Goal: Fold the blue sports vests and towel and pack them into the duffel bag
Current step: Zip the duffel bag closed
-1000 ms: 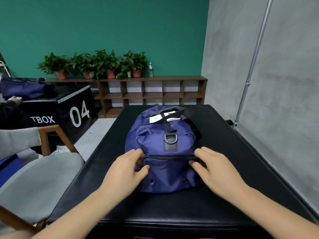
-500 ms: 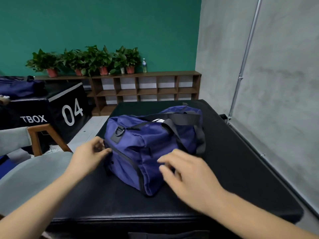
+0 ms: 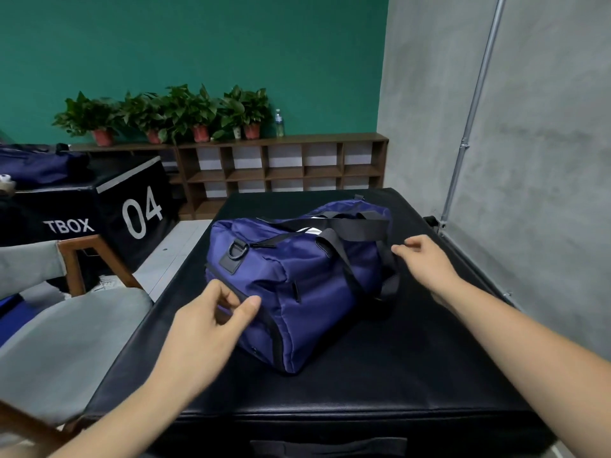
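Though half-curled, hands (image 3: 211, 322) (image 3: 426, 259) on duffel bag (image 3: 314, 276)

One wide-angle camera, worn on the person's head, sits above the near edge of the black bench (image 3: 363, 375) and looks forward and down along its length. That near edge runs across the bottom of the frame; the far edge lies just above mid-height, and the right edge slants away beside the grey wall (image 3: 545, 160). Both forearms enter from the bottom corners, so the left hand (image 3: 205, 322) and right hand (image 3: 426, 262), at the duffel bag (image 3: 297, 269) near mid-frame, are seen from close. Past the far edge the view reaches a wooden shelf (image 3: 281, 166) and green wall (image 3: 198, 44); a grey chair (image 3: 66, 342) fills the lower left.
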Tool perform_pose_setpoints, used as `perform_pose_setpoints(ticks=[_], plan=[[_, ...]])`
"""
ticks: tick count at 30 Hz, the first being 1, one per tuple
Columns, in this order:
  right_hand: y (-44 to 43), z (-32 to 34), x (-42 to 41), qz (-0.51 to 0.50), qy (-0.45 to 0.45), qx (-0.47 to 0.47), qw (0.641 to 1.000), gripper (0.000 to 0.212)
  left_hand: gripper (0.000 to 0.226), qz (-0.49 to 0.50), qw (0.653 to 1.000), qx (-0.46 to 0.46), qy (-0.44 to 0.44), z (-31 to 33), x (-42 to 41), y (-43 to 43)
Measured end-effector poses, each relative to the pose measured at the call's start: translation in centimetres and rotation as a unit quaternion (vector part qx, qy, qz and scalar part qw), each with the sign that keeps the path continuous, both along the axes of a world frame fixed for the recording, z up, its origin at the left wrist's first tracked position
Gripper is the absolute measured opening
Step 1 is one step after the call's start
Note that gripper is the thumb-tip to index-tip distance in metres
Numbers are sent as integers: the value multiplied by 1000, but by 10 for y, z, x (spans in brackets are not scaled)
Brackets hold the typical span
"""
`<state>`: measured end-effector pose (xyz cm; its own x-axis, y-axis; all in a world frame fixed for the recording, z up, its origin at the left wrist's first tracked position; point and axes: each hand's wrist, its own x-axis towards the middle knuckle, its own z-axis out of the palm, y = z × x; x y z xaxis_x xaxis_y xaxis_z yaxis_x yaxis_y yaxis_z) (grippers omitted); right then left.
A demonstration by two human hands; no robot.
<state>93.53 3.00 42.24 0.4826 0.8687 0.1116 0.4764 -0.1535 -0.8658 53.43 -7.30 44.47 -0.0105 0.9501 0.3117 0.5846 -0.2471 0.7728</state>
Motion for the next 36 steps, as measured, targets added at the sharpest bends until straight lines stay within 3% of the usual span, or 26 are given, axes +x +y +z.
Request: perform_pose_setpoints(ticks=[3,7,10,16,22,28,33,36], plan=[[23,-13,3,45,98,-27,994,33,47,19,1000,-3,-15,4,11,-1],[47,-20,2,75,200,-25,977,41,45,36,999,2,-21,6,13,10],[65,-23,8,47,182,-3,982,53,41,41,999,6,-14,4,11,18],[82,-15,15,50,133,17,990,11,38,46,999,25,-3,3,5,28],[93,-8,18,61,157,-27,985,19,39,35,998,43,10,2,3,36],[92,-7,11,65,88,-2,994,15,34,35,998,36,36,0,-6,48],[69,-12,16,65,17,-1,998,24,10,58,996,14,58,7,-26,79],[38,-13,16,79,13,1,997,29,24,106,992,34,60,8,-39,98]])
